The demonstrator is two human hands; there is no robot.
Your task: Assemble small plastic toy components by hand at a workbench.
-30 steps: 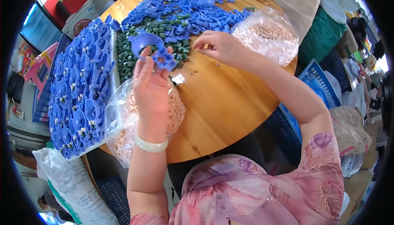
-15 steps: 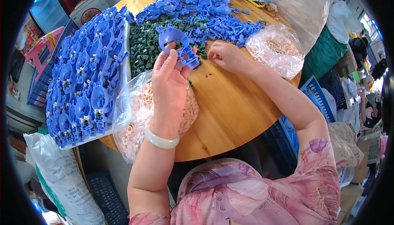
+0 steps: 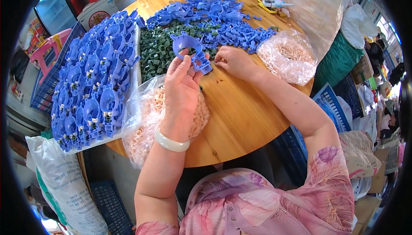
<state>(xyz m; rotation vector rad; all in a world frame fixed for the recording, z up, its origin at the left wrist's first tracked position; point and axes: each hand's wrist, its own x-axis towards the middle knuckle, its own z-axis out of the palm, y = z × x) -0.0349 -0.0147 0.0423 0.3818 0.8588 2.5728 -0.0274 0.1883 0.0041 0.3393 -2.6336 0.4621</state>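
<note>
At a round wooden surface (image 3: pixel 240 119), my left hand (image 3: pixel 182 89) grasps a blue plastic piece (image 3: pixel 192 51) between thumb and fingertips, its ring-shaped end raised up and away from me and its long axis slanting down to a narrow stem that points toward my right hand (image 3: pixel 234 60). That right hand rests just right of the stem, knuckles up and fingers curled down onto the wood; whether its grip has pinched up one of the small parts there I cannot tell, since the fingertips are hidden. The right hand is the nearer of the two to the stem's free end, with only a narrow gap between them. Just beyond both hands lies a spread of small dark green parts (image 3: pixel 161 50), and beyond those a heap of loose blue parts (image 3: pixel 214 18). Under my left wrist, with its pale bangle (image 3: pixel 171 143), sits a clear bag of small beige pieces (image 3: pixel 146 119); a second such bag (image 3: pixel 287 55) lies off to the right of my right hand. Well left of my left hand, rows of finished-looking blue pieces (image 3: pixel 94 89) are stacked on a tray at the surface's edge.
</note>
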